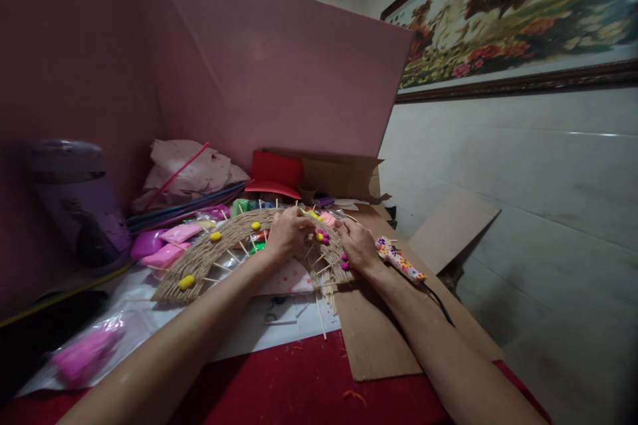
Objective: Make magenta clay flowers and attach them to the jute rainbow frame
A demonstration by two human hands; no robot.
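Note:
An arch woven from brown twine over thin wooden sticks (234,239) lies in front of me, with its stick ends poking out along both edges. Yellow clay ovals (215,236) dot its left side, and small magenta balls (345,263) sit on its right side near a yellow piece. Over the upper middle of the arch, my left hand (289,232) has its fingers bent together; what is in them is hidden. My right hand (356,246) closes on the arch's right edge with curled fingers. A flower-patterned glue gun (401,260) rests on cardboard to the right.
Bags of pink clay (167,255) lie at left, beside a purple bottle (80,206). Brown cardboard (373,339) covers part of the red tabletop (279,385). Red foam sheets (276,172) stand behind, before a pink panel (269,60). A dark cord runs from the glue gun.

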